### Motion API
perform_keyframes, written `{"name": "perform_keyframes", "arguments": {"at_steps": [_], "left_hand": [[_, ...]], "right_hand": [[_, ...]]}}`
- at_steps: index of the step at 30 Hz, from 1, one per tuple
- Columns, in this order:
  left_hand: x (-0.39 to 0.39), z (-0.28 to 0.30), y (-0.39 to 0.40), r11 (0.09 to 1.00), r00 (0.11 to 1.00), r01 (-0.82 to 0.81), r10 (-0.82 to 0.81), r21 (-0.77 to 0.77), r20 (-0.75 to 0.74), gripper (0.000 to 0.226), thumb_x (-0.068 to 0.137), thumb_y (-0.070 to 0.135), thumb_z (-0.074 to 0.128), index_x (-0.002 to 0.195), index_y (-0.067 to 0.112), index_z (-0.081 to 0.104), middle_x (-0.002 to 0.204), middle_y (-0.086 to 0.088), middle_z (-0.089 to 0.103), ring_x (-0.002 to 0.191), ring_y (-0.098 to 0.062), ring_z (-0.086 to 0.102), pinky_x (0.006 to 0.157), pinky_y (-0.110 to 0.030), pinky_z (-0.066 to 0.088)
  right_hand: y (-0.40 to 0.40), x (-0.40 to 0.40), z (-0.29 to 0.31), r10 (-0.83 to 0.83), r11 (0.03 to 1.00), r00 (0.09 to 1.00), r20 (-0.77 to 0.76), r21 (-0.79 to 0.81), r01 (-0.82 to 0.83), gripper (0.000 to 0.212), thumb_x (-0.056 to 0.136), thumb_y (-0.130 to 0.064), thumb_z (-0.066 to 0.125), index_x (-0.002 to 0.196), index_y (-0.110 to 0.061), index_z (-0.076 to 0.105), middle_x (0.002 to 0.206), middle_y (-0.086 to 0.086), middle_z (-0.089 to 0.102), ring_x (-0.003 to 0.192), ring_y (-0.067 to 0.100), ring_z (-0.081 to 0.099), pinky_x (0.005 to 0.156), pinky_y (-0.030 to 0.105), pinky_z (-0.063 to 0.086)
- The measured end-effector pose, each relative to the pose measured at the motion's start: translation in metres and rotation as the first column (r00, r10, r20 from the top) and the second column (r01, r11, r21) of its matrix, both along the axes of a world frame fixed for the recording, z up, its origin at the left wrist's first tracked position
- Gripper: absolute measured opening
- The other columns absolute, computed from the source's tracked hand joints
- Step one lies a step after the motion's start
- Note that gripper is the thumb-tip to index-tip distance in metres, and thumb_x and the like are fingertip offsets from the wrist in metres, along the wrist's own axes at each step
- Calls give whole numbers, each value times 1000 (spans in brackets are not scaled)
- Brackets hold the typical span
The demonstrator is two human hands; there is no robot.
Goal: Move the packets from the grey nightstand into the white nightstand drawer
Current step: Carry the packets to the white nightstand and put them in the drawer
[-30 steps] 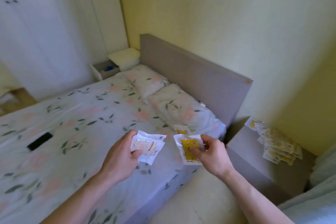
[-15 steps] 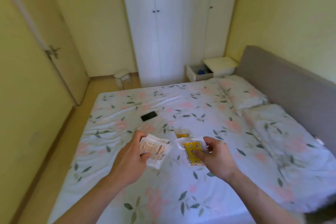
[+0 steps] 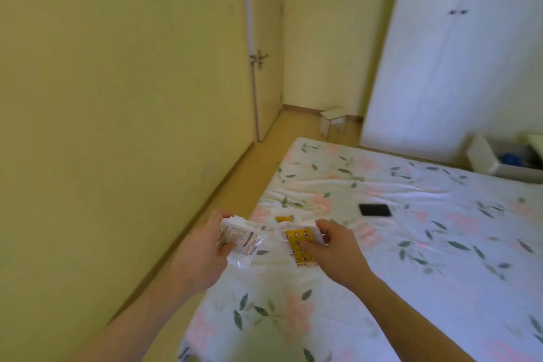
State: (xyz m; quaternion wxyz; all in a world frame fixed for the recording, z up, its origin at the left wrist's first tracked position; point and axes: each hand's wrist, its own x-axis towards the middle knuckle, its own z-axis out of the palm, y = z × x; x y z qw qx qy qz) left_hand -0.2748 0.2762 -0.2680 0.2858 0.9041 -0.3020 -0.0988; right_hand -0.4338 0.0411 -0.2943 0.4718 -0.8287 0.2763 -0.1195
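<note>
A pale packet stack (image 3: 239, 239) was gripped by the left hand (image 3: 202, 256) above the bed (image 3: 411, 258). Yellow packets (image 3: 299, 241) were pinched by the right hand (image 3: 335, 253) beside it.

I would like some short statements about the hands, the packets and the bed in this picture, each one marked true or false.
1. The left hand holds clear-wrapped packets. True.
2. The right hand is empty. False: it pinches a yellow packet.
3. A black phone lies on the bed. True.
4. The white nightstand drawer is closed. False: it stands open, something blue inside.
</note>
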Motion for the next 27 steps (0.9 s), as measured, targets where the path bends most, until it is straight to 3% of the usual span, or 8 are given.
{"name": "perform_keyframes", "arguments": {"at_steps": [4,7,11,15,19,23,27], "left_hand": [[82,-6,64,994,994,-102,103,-30,22,47,90,20,67,121,43,41,100,16,64,84,-14,63,72,-41,55],[142,-9,106,992,991,-123,125,-32,42,41,91,18,66,118,39,44,105,15,62,88,-12,61,73,-37,53],[217,-14,160,990,988,-135,137,-26,75,36,93,16,65,117,36,47,103,14,59,87,-13,56,72,-31,45],[278,-10,192,999,993,-40,36,30,116,30,94,18,63,112,35,45,102,14,55,83,-13,53,68,-30,42],[334,4,182,998,987,54,-58,27,152,35,95,18,62,126,26,49,112,11,57,89,-16,55,71,-30,41],[381,16,143,989,976,146,-140,-26,165,33,93,15,63,121,27,50,106,13,55,83,-13,52,66,-27,37],[424,16,97,970,960,237,-228,-46,161,37,92,16,65,124,28,50,112,13,58,87,-12,56,71,-27,44]], "right_hand": [[47,104,12,122,992,992,8,-18,-122,4,81,-27,72,84,-25,70,77,5,71,72,26,68,65,49,58],[86,171,14,148,989,988,39,9,-148,12,83,-21,72,81,-33,70,76,3,71,70,23,70,53,39,59],[139,251,2,142,989,988,55,44,-145,16,85,-20,74,93,-34,75,84,-9,76,76,9,73,72,42,63],[178,306,0,23,994,996,88,102,-32,20,86,-22,78,102,-32,76,88,-11,78,79,5,74,76,39,64],[181,334,10,-75,994,993,89,87,67,19,87,-23,78,104,-30,76,87,-12,77,77,1,73,69,29,61],[155,352,19,-162,987,979,120,35,159,11,87,-19,78,93,-28,75,75,-16,74,68,-2,69,55,13,49],[118,375,13,-253,968,958,134,29,251,14,87,-20,78,97,-29,76,80,-14,76,73,2,71,60,20,56]]}}
